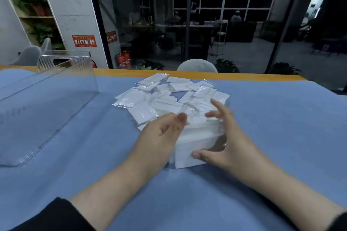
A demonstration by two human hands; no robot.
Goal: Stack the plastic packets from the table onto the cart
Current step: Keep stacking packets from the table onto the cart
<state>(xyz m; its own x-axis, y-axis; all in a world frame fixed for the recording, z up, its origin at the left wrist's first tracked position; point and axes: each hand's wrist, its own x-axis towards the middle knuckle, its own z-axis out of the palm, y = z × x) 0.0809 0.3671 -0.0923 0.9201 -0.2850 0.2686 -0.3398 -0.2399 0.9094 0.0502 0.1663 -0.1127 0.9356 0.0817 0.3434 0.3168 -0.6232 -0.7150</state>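
A squared stack of packets (195, 146) is flanked on the blue-covered bench (272, 127) by both hands. The left hand (161, 135) is laid against the stack's left side, fingers loosely bent; because of blur, it cannot be told whether a packet is pinched at its fingertips. The right hand (223, 137) is spread round the stack's right side, thumb pressed to the near face and fingers arched over the top, so the stack appears to be touched and steadied rather than firmly gripped. A loose heap of packets (169, 95) is scattered just beyond the stack, toward the far edge. A clear plastic bin (62, 88) stands well to the left.

The step in hand is judged to be the gathering and squaring of the stack. It would be done well if the sides were pressed evenly from both hands and the slippery packets were aligned before any lift, with support kept under the bottom layers so that none slide out.

No cart can be made out, unless the clear bin serves as one. The stack's lower right corner is hidden behind the right palm, and its height is uncertain. Both fingertips are smeared by motion.
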